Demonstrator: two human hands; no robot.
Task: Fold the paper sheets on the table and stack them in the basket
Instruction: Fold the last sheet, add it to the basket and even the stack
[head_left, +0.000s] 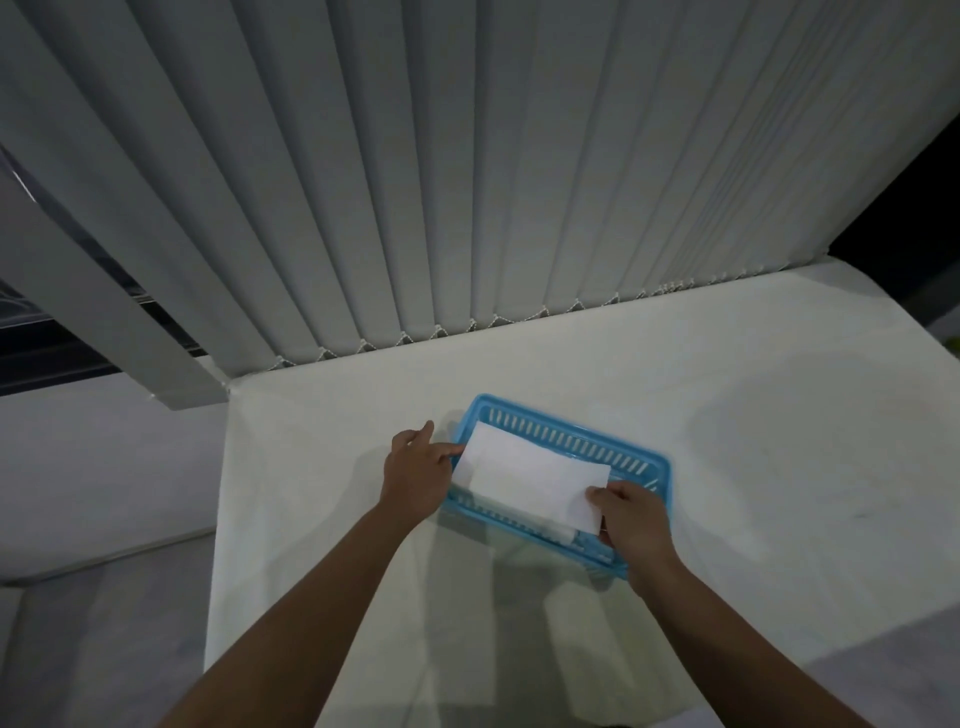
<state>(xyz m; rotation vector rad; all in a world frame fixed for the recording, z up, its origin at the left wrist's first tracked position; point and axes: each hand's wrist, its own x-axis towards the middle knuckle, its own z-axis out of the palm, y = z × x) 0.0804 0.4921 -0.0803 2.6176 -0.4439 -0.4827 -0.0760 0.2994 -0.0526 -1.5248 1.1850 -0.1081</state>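
Basket (566, 428) floor hidden under folded sheet (530, 475); right hand (634, 519) covers near corner; left hand (415, 467) grip on sheet unclear

I can read no text, label, brand, number or sign anywhere here. The white sheet (530, 480) shows a plain face, and neither the blue basket (561, 435) nor the table (753, 415) carries any lettering I can make out.
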